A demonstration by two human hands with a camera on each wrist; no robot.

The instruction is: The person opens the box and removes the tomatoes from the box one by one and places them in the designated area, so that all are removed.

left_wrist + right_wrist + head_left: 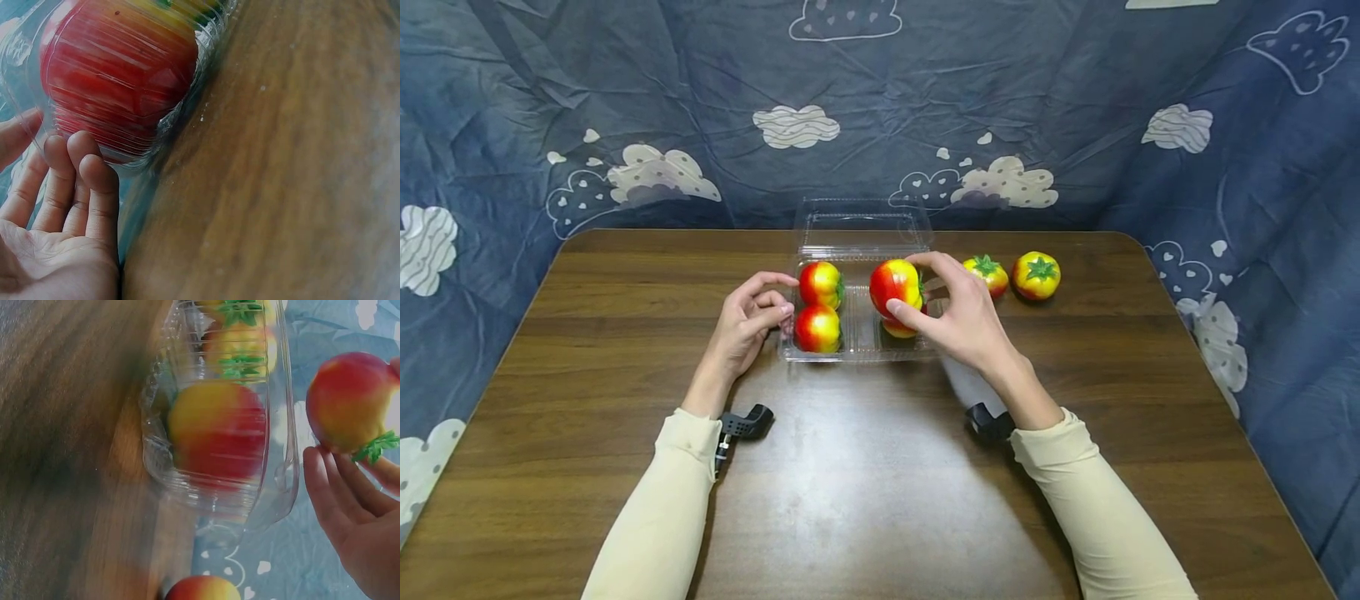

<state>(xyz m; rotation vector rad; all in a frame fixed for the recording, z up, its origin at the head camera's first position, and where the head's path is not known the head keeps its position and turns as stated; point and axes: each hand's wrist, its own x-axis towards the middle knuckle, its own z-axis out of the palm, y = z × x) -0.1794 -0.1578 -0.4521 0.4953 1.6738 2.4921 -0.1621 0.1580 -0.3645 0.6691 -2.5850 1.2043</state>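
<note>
My right hand (pixel 966 312) holds a red-and-yellow tomato (pixel 895 287) with green leaves between thumb and fingers, over the right side of a clear plastic clamshell container (pixel 861 354). In the right wrist view the held tomato (pixel 350 403) is above the container's rim. Partly hidden under it, another tomato (pixel 898 327) sits in the container's front right. Two more, a rear tomato (pixel 822 284) and a front tomato (pixel 817 328), lie in the left side. My left hand (pixel 747 321) pinches the container's left rim, thumb and fingertips (pixel 94 172) at the clear wall.
The container's hinged lid (pixel 863 225) stands raised at the back, near the table's rear edge. To the right on the wooden table (pixel 850 483) are a loose tomato (pixel 987 275) and another tomato (pixel 1037 276). A blue cloud-patterned cloth (pixel 715 92) hangs behind the table.
</note>
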